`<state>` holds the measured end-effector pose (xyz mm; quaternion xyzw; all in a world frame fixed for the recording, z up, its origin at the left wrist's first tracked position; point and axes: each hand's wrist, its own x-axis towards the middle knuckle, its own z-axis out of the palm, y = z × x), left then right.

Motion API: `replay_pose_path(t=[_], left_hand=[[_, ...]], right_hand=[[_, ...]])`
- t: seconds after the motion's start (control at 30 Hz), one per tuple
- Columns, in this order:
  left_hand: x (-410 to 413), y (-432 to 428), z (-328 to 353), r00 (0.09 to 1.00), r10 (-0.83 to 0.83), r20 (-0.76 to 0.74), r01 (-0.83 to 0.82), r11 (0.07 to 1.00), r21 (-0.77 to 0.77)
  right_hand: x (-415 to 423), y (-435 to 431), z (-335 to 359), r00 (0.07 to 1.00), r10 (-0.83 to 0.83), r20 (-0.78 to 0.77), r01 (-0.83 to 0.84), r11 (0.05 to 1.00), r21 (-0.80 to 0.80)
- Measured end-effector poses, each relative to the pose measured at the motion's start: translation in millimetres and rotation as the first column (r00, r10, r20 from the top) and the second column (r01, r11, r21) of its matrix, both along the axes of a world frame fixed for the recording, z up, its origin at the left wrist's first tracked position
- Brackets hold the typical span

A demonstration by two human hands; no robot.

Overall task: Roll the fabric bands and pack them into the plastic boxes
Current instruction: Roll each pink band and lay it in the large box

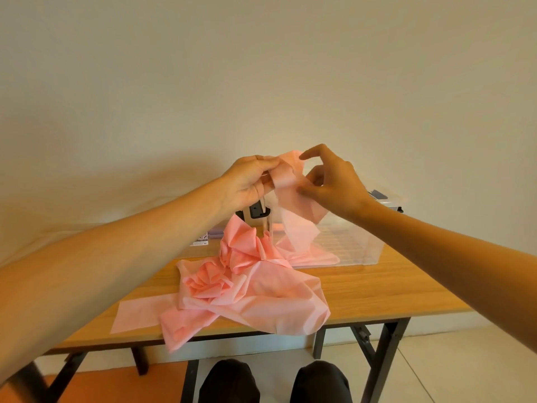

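A long pink fabric band (293, 196) is held up in the air above the table. My left hand (250, 181) grips its upper end with curled fingers. My right hand (331, 181) pinches the band from the right side, index finger raised. The band hangs down into a crumpled pink heap (255, 289) on the wooden table (392, 286). A clear plastic box (354, 242) stands behind the heap on the right, with part of the pink fabric showing through its wall. Another clear box (203, 237) stands at the back left, mostly hidden by my left forearm.
A flat pale pink strip (136, 315) lies at the table's front left edge. Part of the heap hangs over the front edge. A dark box latch (258, 212) shows below my left hand. My dark-clad knees (273, 382) are under the table. A plain wall rises behind.
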<state>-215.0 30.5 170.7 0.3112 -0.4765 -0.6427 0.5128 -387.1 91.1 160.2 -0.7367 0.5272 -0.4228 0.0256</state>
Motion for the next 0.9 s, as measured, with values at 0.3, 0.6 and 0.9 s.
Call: replay_pose_path(t=[0.3,0.6,0.9], left_hand=[[15,-9,-7,0.927,0.178,0.331,-0.184,0.983,-0.012],[18,15,1,0.657,0.487,0.576,-0.094,0.811,-0.578],[-10,39,9,0.685,0.508,0.523,0.052,0.681,-0.730]], right_hand=[[-17,5,29,0.847,0.090,0.523,-0.200,0.967,0.158],[-17,-5,60,0.655,0.017,0.755,-0.220,0.961,0.169],[-2,1,83,0.711,0.121,0.693,-0.276,0.954,0.117]])
